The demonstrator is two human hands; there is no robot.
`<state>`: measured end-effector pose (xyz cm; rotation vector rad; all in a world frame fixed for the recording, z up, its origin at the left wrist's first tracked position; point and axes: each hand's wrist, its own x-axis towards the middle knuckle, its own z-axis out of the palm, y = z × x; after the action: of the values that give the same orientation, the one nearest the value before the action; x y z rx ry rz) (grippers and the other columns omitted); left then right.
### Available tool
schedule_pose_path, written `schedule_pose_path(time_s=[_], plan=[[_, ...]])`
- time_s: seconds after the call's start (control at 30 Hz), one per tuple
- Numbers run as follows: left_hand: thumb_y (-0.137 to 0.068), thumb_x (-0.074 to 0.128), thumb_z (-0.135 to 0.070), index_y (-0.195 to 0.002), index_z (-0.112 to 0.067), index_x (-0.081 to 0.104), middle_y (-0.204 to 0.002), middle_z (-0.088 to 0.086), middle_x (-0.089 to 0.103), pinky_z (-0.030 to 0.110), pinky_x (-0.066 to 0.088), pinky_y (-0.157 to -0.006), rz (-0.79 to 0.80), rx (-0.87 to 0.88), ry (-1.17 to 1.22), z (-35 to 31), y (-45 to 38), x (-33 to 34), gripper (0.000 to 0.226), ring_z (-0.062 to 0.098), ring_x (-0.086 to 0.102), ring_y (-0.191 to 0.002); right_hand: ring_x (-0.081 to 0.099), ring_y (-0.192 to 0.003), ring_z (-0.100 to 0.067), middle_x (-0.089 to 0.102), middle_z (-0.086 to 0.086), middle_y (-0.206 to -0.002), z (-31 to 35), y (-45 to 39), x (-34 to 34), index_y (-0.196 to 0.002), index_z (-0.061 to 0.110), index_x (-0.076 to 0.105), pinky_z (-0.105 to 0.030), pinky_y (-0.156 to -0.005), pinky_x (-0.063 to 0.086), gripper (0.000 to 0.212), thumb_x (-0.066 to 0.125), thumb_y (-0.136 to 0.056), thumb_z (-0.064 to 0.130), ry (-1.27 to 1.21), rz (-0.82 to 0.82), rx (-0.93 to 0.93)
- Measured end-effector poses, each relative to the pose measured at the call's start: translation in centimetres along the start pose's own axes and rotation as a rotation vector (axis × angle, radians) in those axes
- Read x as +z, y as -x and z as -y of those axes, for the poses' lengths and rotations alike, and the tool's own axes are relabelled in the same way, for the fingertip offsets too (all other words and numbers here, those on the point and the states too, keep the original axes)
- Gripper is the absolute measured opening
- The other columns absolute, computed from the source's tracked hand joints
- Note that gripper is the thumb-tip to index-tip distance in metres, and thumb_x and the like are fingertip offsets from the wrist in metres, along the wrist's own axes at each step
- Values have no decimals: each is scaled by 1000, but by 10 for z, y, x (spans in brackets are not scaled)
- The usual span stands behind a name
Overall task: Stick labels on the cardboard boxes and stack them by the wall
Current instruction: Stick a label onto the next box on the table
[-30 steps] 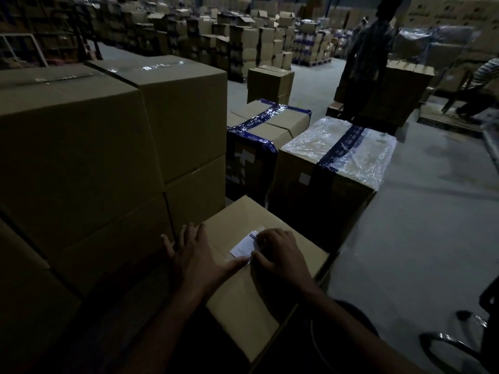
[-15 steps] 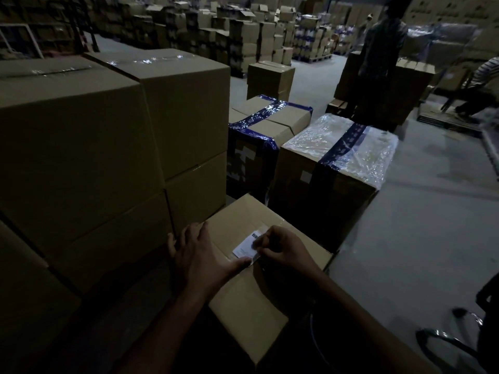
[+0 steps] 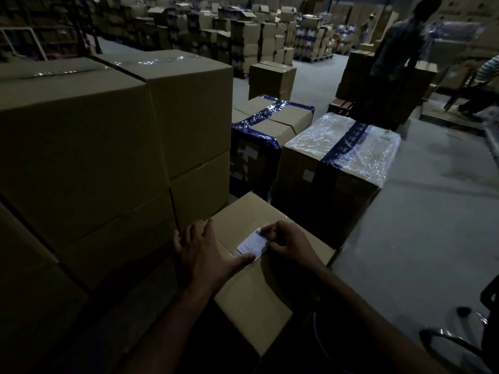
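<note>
A low cardboard box [image 3: 259,287] lies in front of me with a white printed label [image 3: 252,243] on its top. My left hand [image 3: 201,251] lies flat on the box with fingers spread, its thumb touching the label's near corner. My right hand [image 3: 287,242] has its fingers curled over the label's right edge and presses it down. Part of the label is hidden under those fingers.
Tall stacked cardboard boxes [image 3: 89,157] stand close on the left. Beyond are a blue-taped box [image 3: 270,130] and a plastic-wrapped box [image 3: 340,157]. A person [image 3: 397,55] stands at back right by more boxes. Concrete floor [image 3: 421,238] lies right; a chair base [image 3: 453,338] sits at lower right.
My right hand has slid a little along the label's edge while pressing it. My left hand stays flat on the box. The view has tilted slightly.
</note>
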<state>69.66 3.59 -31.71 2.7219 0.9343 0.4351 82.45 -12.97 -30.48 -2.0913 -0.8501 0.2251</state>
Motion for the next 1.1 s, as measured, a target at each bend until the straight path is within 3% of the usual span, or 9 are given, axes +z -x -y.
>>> schedule_pose_path(time_s=[0.07, 0.2, 0.33, 0.5, 0.6, 0.77, 0.9, 1.1], plan=[[-45, 31, -108, -147, -21, 39, -150, 3, 41, 50, 7, -122, 4, -3, 8, -1, 0, -1, 134, 21, 33, -142, 68, -99, -7, 72, -1, -97, -4, 2, -2, -87, 7, 60, -22, -83, 55, 12, 66, -85, -2, -62, -7, 13], [-43, 30, -108, -147, -22, 38, -150, 3, 41, 49, 6, -122, 4, -9, 6, -2, 0, -1, 134, 21, 33, -142, 64, -100, -4, 66, 12, -101, -4, 3, 0, -89, 12, 60, -16, -82, 53, 14, 69, -82, 4, 15, -66, 9], [-43, 30, -108, -146, -22, 40, -149, 3, 42, 49, 8, -122, -6, -6, 8, -2, -1, 0, 135, 21, 34, -141, 68, -93, -3, 73, 4, -91, -5, 4, -1, -77, 20, 53, -24, -80, 54, 23, 67, -83, 3, -12, -51, 47], [-43, 30, -108, -146, -22, 41, -149, 3, 43, 49, 9, -122, -11, -4, 7, -1, -1, 0, 134, 22, 35, -141, 61, -84, -1, 65, 8, -93, -3, 11, 5, -91, 17, 61, -16, -71, 51, 17, 69, -82, 5, 58, -131, 44], [-42, 29, -108, -145, -22, 41, -148, 3, 44, 49, 10, -121, -12, -3, 5, -1, -1, 0, 134, 22, 36, -140, 62, -82, 0, 66, 7, -87, -1, 13, 5, -84, 19, 59, -12, -68, 49, 16, 68, -83, 5, 74, -119, 23], [-41, 27, -109, -144, -22, 44, -147, 4, 46, 50, 11, -121, -17, -4, 0, 0, -2, 3, 136, 23, 37, -139, 60, -89, -9, 63, 3, -96, -7, 14, 11, -87, 27, 57, -23, -73, 52, 21, 68, -81, 11, 110, -156, 34], [-40, 28, -110, -145, -23, 42, -147, 3, 45, 49, 11, -121, -14, 2, 16, 1, -2, 3, 137, 22, 36, -139, 62, -87, -6, 66, 6, -89, -5, 15, 8, -82, 22, 57, -22, -72, 52, 19, 68, -82, 6, 78, -161, 46], [-39, 27, -110, -143, -24, 44, -145, 3, 48, 48, 11, -120, -30, -6, 16, 1, -2, 3, 136, 22, 39, -138, 55, -88, -10, 58, 4, -91, -7, 17, 14, -83, 26, 55, -27, -73, 50, 17, 68, -83, 15, 115, -190, 78]])
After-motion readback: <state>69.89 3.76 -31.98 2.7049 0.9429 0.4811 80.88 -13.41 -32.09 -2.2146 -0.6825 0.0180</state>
